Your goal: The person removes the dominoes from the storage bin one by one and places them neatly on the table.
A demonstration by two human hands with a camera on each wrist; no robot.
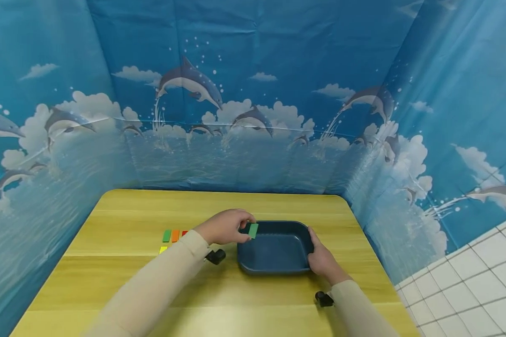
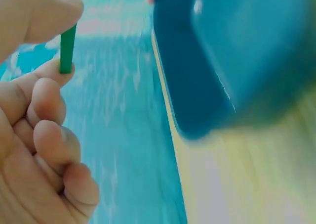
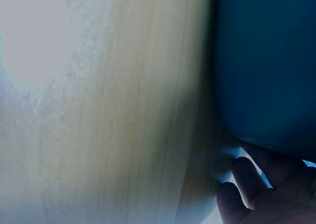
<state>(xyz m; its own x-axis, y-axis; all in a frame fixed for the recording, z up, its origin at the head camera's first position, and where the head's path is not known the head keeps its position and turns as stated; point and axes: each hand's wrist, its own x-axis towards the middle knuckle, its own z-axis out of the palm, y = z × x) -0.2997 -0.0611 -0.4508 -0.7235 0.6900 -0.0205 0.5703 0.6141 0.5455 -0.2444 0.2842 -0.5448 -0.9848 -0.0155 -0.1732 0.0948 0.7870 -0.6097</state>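
Observation:
My left hand (image 1: 225, 228) pinches a small flat green block (image 1: 253, 230) between thumb and fingertips, over the left rim of a dark blue rectangular tray (image 1: 274, 252). Seen in the left wrist view, that green block (image 2: 67, 51) stands on edge between thumb and index finger, the other fingers curled in. The tray has rounded corners, and its visible floor is bare. My right hand (image 1: 323, 260) grips the tray's right side at the rim. In the right wrist view, fingers (image 3: 247, 177) lie against the outside of the tray wall (image 3: 266, 75).
Left of the tray, partly behind the left forearm, lie a green block (image 1: 166, 235), an orange block (image 1: 175, 235), a red block (image 1: 184, 232) and a yellow block (image 1: 163, 249) on the wooden table (image 1: 88, 267). A dolphin-print curtain (image 1: 253, 159) borders the table's back and sides.

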